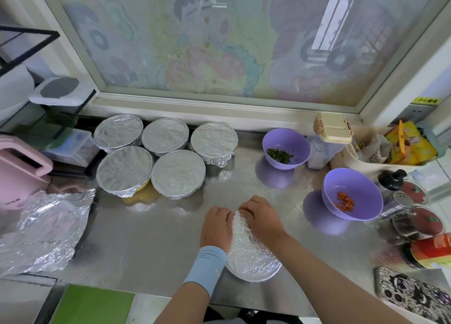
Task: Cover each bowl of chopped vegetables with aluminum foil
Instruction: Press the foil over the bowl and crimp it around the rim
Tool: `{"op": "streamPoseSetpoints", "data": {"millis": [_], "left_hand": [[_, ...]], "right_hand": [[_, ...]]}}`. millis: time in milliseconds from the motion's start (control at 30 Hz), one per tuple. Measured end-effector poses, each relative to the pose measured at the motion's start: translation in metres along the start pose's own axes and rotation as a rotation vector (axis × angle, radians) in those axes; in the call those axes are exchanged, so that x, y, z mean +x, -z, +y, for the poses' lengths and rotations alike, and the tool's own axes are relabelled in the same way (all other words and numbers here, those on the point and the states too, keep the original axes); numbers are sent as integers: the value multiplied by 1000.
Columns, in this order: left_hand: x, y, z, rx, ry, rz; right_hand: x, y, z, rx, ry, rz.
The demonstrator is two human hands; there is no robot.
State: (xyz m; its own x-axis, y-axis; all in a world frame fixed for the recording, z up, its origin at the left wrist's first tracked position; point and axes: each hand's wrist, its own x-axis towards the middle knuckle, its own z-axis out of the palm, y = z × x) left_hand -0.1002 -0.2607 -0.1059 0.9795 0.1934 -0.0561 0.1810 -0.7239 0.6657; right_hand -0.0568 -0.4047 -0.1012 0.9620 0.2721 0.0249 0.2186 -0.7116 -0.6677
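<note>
Curling the left hand (216, 228) over the far left rim of the foil cover (253, 260), fingers bent and pinching the sheet down. Curling the right hand (260, 220) over the far right rim in the same way, knuckles up, fingertips tucked into the crinkled edge. Nearly touching at the far side, both hands gripping foil and nothing else. Wearing a pale blue wrist sleeve (207, 265) on the left forearm.

Sitting near the front edge of the steel counter (146, 238), directly before the person, mouth facing up under the stretched foil. Hiding the bowl beneath entirely. Being round, showing no long axis.

Standing at the back left, 5 foil-covered bowls (178, 173) in 2 rows, just beside one another. Waiting uncovered on the right, 2 purple bowls: the farther purple bowl (286, 148) holding green strips (279, 156), the nearer purple bowl (352, 193) tilting a little and holding orange cubes (344, 201). Lying crumpled at the left edge, a loose foil sheet (46, 228). Resting at the near right corner, a patterned phone case (412, 297).
</note>
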Motion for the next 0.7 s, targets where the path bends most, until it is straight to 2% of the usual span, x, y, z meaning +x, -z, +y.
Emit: {"op": "streamPoseSetpoints", "data": {"millis": [200,333,433,700], "left_hand": [[1,4,5,109,-43,-32],[5,2,7,44,-126,-91],[4,-1,7,0,-96,-72],[4,-1,12,111,-60,-60]], "right_hand": [[3,-1,-1,-37,51,9],[2,-1,-3,-98,48,44],[-5,0,0,-136,28,113],[2,5,-3,-91,-38,34]]}}
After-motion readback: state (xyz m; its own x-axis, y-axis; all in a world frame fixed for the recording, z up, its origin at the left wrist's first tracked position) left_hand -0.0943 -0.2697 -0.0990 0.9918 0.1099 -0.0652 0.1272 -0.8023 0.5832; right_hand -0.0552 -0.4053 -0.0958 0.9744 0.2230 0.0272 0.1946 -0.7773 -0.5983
